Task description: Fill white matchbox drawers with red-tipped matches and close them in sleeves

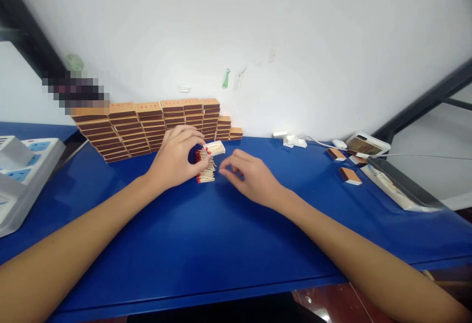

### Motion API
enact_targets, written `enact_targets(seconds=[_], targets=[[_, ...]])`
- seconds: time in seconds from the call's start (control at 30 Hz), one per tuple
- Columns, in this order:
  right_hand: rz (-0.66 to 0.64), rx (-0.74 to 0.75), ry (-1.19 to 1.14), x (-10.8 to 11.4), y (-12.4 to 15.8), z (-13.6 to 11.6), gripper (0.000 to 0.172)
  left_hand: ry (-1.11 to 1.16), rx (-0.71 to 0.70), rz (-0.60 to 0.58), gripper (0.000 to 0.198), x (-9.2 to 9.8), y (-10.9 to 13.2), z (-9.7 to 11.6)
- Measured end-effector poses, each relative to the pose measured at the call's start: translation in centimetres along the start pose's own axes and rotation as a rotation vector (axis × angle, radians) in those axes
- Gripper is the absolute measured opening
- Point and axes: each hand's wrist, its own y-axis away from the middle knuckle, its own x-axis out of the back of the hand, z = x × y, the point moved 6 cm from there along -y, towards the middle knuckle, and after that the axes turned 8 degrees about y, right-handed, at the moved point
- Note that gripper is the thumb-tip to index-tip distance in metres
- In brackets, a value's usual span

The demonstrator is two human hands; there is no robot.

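My left hand (179, 155) grips a small white matchbox tray (220, 149) between thumb and fingers. Red-tipped matches lie inside the tray, which is tilted a little. Under and just in front of it, a pile of loose matches (206, 174) rests on the blue table, heads to the left, partly covered by my left thumb. My right hand (250, 173) is just right of the pile, fingers curled and thumb and forefinger drawn close in a pinch. Whether anything sits between those fingertips is too small to make out.
Stacked matchboxes (147, 126) line the wall behind my left hand. White empty-looking trays (291, 139) lie at the back. Toward the right are loose matchboxes (350, 175), a phone (368, 143), a cable and a dark-edged container (403, 185). A power strip (35, 180) stands at left.
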Motion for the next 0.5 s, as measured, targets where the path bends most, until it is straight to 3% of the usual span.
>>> enact_targets(seconds=[0.2,0.5], targets=[[-0.158,0.119,0.039,-3.4,-0.3,-1.8,0.014,-0.046,0.032,0.017,0.015,0.0,0.1,-0.4],[-0.185,0.046,-0.020,-3.3,-0.5,-1.4,0.006,-0.039,0.007,0.009,0.018,0.0,0.0,0.2]])
